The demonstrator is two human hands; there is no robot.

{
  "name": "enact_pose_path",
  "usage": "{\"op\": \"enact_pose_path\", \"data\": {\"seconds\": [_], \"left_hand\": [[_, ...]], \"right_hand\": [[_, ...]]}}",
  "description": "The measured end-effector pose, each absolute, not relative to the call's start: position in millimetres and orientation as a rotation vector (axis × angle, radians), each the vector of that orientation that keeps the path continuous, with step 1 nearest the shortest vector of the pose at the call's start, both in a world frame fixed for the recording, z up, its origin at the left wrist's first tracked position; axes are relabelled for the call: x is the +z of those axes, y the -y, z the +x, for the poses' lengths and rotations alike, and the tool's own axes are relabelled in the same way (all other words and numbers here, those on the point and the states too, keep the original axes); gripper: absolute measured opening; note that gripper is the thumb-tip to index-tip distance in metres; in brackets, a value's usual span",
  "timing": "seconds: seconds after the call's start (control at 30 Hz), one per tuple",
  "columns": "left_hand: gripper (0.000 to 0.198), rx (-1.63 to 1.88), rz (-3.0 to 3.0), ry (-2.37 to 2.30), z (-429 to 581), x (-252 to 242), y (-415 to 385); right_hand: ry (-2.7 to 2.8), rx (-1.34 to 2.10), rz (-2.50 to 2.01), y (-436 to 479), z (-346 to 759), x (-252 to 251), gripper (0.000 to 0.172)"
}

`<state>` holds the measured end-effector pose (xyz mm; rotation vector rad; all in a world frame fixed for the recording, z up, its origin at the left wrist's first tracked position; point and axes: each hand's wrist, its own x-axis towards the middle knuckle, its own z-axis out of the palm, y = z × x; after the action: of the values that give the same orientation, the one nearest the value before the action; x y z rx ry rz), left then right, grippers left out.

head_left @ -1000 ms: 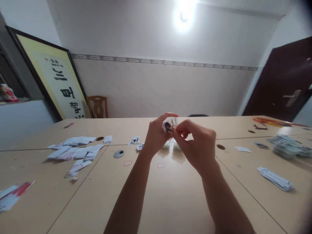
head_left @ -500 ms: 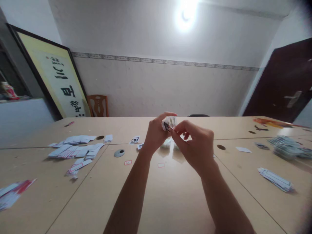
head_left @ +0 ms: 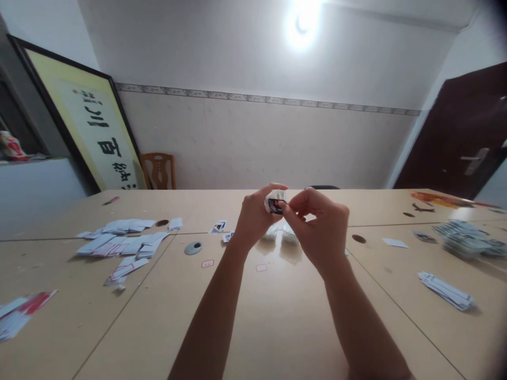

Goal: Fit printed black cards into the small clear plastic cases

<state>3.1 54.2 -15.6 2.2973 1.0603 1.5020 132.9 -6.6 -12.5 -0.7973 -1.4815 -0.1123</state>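
Dark label [head_left: 274, 206] levelled — long axis sideways (pinched)

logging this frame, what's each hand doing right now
Left hand: closed, holding a small whitish package.
Right hand: closed, pinching a dark label at the package.

- Table [head_left: 277, 327]: paper slips [head_left: 127, 247] left, packs [head_left: 461, 244] right
- Paper bundle [head_left: 446, 291] before packs
- 1 chair [head_left: 160, 171] behind table, left
- Left hand [head_left: 255, 221], right hand [head_left: 322, 227]: between slips and packs
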Motion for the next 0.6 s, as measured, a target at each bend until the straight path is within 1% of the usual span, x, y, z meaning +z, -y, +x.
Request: {"op": "enact_pose_path", "data": {"seconds": [0.2, 0.37, 0.6], "left_hand": [[0.044, 1.408, 2.291, -1.043, 1, -16, -55], [0.04, 1.376, 2.294, -1.02, 0, -13, -52], [0.043, 1.307, 2.297, -1.054, -4, -12, -52]], "right_hand": [[1.413, 0.042, -0.9, 0, 137, -10, 0.016], [1.386, 0.117, -0.948, -11, 141, -11, 0.015], [1.479, 0.209, -0.993, -17, 147, -10, 0.017]]}}
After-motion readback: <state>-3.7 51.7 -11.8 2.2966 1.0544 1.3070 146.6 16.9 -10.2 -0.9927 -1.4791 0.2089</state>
